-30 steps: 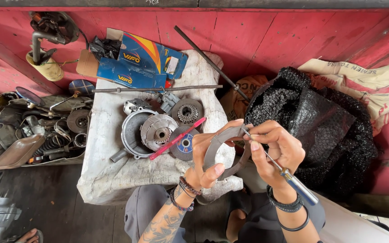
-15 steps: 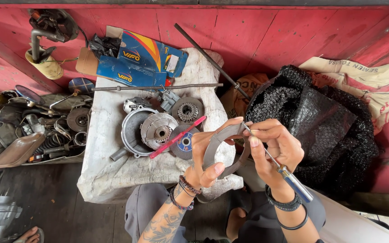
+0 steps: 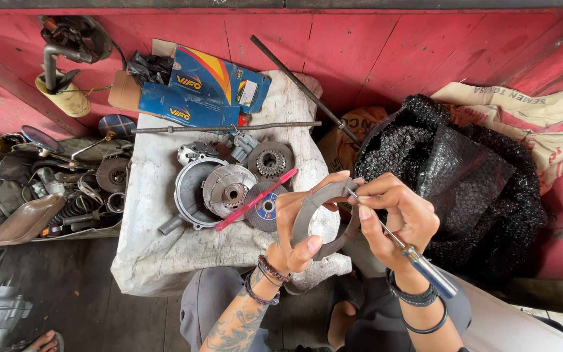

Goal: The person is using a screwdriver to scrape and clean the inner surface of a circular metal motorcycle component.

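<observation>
My left hand [image 3: 298, 228] grips a curved grey metal brake shoe [image 3: 314, 207], holding it up over the front edge of a cloth-covered block [image 3: 164, 261]. My right hand [image 3: 399, 218] holds a screwdriver with a blue and clear handle [image 3: 428, 267], its tip pressed against the upper end of the shoe. On the cloth behind lie a round metal drum [image 3: 193, 189], a ribbed clutch hub [image 3: 229, 190], a toothed gear [image 3: 270, 161], a grinding disc [image 3: 265, 210] and a red-handled tool [image 3: 255, 200].
A blue cardboard box [image 3: 197, 91] and two long metal rods [image 3: 226, 128] lie at the back of the block. A tray of assorted metal parts [image 3: 53, 189] is at the left. A black bubble-wrap bundle [image 3: 451, 176] and a sack [image 3: 529, 124] are at the right, against a red wall.
The hands and brake shoe have shifted slightly; the right hand's fingers have moved a little along the screwdriver at the shoe's upper end. The parts on the cloth are unmoved.
</observation>
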